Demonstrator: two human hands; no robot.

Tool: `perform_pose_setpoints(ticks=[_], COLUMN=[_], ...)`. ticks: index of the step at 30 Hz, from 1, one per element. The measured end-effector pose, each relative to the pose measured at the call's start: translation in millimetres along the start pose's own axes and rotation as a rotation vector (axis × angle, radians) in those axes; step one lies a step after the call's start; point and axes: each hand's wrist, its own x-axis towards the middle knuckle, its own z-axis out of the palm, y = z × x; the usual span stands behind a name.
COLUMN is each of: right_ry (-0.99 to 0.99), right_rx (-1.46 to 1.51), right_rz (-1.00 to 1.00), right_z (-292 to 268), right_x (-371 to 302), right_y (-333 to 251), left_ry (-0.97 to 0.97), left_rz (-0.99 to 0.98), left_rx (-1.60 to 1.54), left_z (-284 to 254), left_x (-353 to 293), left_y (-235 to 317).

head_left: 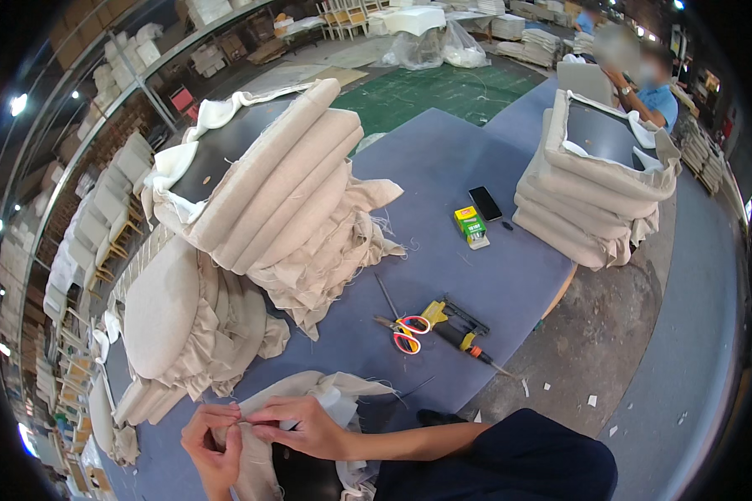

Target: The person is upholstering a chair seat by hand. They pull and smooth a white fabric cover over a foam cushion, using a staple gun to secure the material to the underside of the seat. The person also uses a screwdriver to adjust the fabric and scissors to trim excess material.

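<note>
At the table's near edge lies a chair seat pad with a black underside and beige fabric drawn over its rim. My left hand pinches the edge of this fabric, thumb and fingertips together. Close against it, my right hand also pinches the fabric, the fingertips of both hands nearly touching. White padding shows beside my right hand. Farther off on the blue-grey table, scissors with white and orange handles lie by a yellow and black staple gun with a hose attached.
A tall stack of beige seat pads leans at left, with another pile nearer me. More pads stand at the right edge. A phone and a green-yellow box lie between. Beyond, a co-worker holds a pad.
</note>
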Motion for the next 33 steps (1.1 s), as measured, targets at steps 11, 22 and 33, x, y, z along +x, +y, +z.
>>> perform_pose_setpoints(ticks=[11,22,33], right_ry=[-0.096,-0.085,-0.093], right_rx=[0.090,0.108,0.064], right_rz=[0.213,0.147,0.124], right_z=[20.0,18.6,15.1], right_x=[20.2,34.1,40.3], right_y=[8.1,33.3,31.9], left_ry=[-0.049,-0.051,0.015], left_rz=[-0.211,-0.250,-0.243], left_rx=[-0.169,-0.124,-0.272], left_z=[-35.2,-34.3,-16.3], left_x=[5.7,19.2,32.5], left_y=[-26.6,-25.3,-32.9])
